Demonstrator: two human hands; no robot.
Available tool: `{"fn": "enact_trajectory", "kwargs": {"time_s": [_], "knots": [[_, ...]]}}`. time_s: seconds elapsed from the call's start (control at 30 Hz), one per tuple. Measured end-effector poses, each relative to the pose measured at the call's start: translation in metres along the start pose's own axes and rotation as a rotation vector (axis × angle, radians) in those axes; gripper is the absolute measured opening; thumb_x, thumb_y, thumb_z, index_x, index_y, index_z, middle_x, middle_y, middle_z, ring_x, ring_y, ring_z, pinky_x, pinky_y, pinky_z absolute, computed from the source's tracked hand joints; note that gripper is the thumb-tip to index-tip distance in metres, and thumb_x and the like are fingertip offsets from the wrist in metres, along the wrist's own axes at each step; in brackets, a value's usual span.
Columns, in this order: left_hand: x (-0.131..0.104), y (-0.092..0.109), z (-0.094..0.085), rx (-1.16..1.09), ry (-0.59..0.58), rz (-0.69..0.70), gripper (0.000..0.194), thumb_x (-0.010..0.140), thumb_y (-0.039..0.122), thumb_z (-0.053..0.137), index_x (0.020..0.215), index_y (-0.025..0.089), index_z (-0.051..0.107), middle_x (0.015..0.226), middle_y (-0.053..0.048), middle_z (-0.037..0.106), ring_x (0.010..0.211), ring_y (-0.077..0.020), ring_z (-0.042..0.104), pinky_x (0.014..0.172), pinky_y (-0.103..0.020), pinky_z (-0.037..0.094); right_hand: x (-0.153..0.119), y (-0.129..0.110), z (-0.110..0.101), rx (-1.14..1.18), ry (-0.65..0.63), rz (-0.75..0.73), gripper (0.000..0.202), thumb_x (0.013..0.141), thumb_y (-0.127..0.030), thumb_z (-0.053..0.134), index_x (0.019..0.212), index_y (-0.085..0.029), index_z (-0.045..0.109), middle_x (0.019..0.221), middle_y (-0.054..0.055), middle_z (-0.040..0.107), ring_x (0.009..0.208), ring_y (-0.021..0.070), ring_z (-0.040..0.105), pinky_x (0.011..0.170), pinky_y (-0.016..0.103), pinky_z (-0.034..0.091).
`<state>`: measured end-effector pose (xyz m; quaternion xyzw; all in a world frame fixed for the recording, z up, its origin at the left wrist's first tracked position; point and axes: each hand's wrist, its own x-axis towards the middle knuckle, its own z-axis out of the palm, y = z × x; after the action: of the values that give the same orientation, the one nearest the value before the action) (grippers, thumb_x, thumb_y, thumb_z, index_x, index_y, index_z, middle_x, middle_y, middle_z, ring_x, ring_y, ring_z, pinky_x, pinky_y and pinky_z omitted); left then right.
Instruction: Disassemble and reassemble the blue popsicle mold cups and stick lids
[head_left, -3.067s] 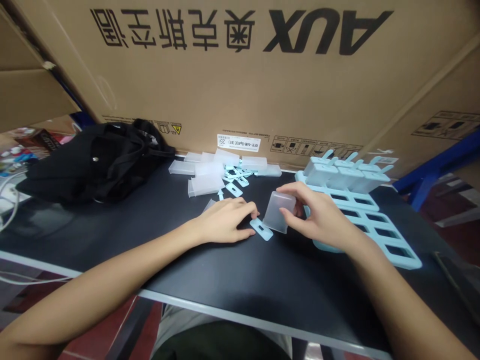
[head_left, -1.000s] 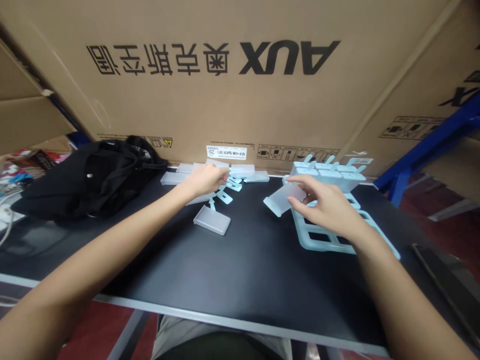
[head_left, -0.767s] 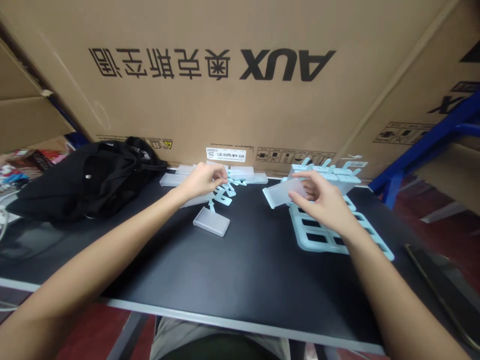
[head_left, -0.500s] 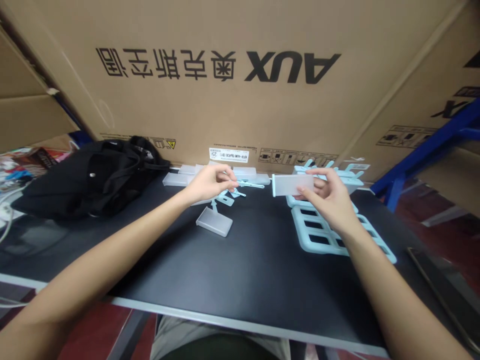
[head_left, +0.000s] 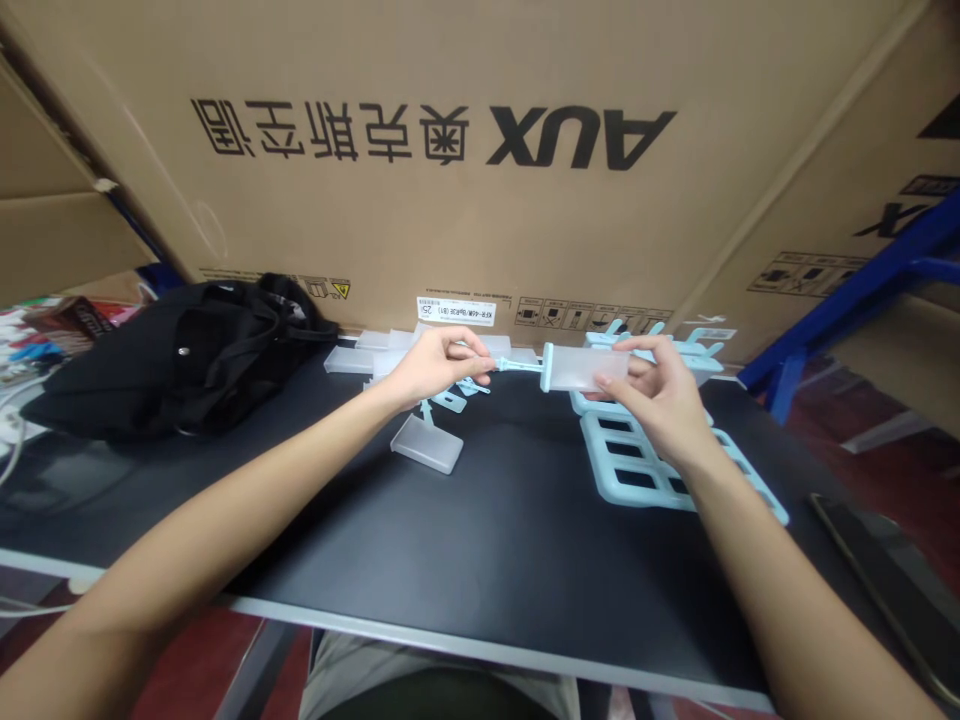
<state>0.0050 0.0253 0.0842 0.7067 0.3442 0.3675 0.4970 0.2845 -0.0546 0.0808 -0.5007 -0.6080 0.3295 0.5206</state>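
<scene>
My left hand pinches a light-blue ice pop stick, held level above the table. Its far end meets the blue-rimmed mouth of a translucent ice pop mould; how deep it goes in I cannot tell. Fingers and thumb of my right hand grip that mould from its closed end. Below my left hand lie more blue sticks and one loose translucent mould. Several other clear moulds lie behind my left hand. Under my right hand is a light-blue frame with rectangular openings.
Behind the frame stand filled-in blue-topped moulds with upright handles. A black bag lies at the left, and a dark phone-like slab at the right. A large cardboard box walls off the back of the black table.
My left hand has moved slightly right, bringing the stick to the mould's mouth. My right hand has tilted the mould so its open rim shows more toward the stick.
</scene>
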Motion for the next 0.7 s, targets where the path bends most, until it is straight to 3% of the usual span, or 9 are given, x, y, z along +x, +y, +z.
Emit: {"fn": "enact_trajectory", "kwargs": {"time_s": [0.1, 0.27, 0.4, 0.47, 0.53, 0.63, 0.7], "knots": [[0.003, 0.005, 0.011, -0.009, -0.029, -0.005, 0.018, 0.082, 0.028, 0.075, 0.083, 0.017, 0.061, 0.071, -0.002, 0.073, 0.073, -0.0162, 0.072, 0.078, -0.034, 0.055, -0.002, -0.002, 0.005, -0.047, -0.051, -0.004, 0.044, 0.078, -0.046, 0.074, 0.101, -0.029, 0.040, 0.091, 0.000, 0.069, 0.083, 0.0208, 0.072, 0.078, 0.040, 0.061], [0.015, 0.011, 0.037, -0.051, -0.076, 0.095, 0.021, 0.081, 0.027, 0.075, 0.090, 0.017, 0.059, 0.073, -0.003, 0.071, 0.070, -0.0151, 0.069, 0.066, -0.029, 0.049, -0.004, 0.003, 0.008, -0.177, -0.109, -0.126, 0.041, 0.075, -0.045, 0.078, 0.083, -0.025, 0.043, 0.092, 0.002, 0.067, 0.085, 0.0186, 0.067, 0.076, 0.034, 0.056], [0.024, 0.019, 0.058, 0.010, -0.131, 0.220, 0.028, 0.080, 0.026, 0.077, 0.097, 0.018, 0.056, 0.080, -0.002, 0.072, 0.080, -0.0155, 0.070, 0.073, -0.029, 0.049, -0.003, -0.001, 0.000, -0.310, -0.157, -0.192, 0.044, 0.078, -0.042, 0.077, 0.112, -0.026, 0.055, 0.090, 0.001, 0.064, 0.078, 0.0168, 0.061, 0.070, 0.031, 0.052], [0.025, 0.024, 0.063, 0.080, -0.148, 0.302, 0.034, 0.082, 0.030, 0.076, 0.106, 0.019, 0.054, 0.093, -0.005, 0.073, 0.090, -0.0169, 0.070, 0.078, -0.030, 0.048, -0.003, -0.005, -0.011, -0.370, -0.174, -0.228, 0.049, 0.080, -0.043, 0.075, 0.122, -0.027, 0.056, 0.100, 0.003, 0.065, 0.079, 0.0166, 0.060, 0.068, 0.031, 0.052], [0.025, 0.029, 0.060, 0.166, -0.136, 0.367, 0.037, 0.087, 0.034, 0.071, 0.115, 0.020, 0.050, 0.106, -0.007, 0.072, 0.097, -0.0178, 0.068, 0.079, -0.030, 0.047, -0.002, -0.008, -0.029, -0.428, -0.153, -0.253, 0.044, 0.082, -0.044, 0.073, 0.119, -0.026, 0.060, 0.111, 0.005, 0.065, 0.080, 0.0165, 0.060, 0.068, 0.031, 0.052], [0.016, 0.033, 0.042, 0.414, -0.149, 0.427, 0.026, 0.093, 0.035, 0.063, 0.112, 0.021, 0.053, 0.109, -0.006, 0.070, 0.100, -0.0183, 0.066, 0.081, -0.030, 0.047, -0.003, -0.010, -0.068, -0.582, -0.049, -0.190, 0.037, 0.083, -0.045, 0.070, 0.112, -0.023, 0.063, 0.112, 0.007, 0.066, 0.081, 0.0173, 0.062, 0.072, 0.031, 0.051], [0.004, 0.033, 0.024, 0.685, -0.234, 0.421, 0.019, 0.094, 0.035, 0.060, 0.105, 0.021, 0.059, 0.105, -0.005, 0.069, 0.100, -0.0205, 0.064, 0.084, -0.033, 0.046, -0.005, -0.005, -0.097, -0.707, 0.060, -0.117, 0.037, 0.081, -0.047, 0.070, 0.107, -0.021, 0.064, 0.103, 0.006, 0.068, 0.079, 0.0180, 0.062, 0.071, 0.031, 0.050]]}}
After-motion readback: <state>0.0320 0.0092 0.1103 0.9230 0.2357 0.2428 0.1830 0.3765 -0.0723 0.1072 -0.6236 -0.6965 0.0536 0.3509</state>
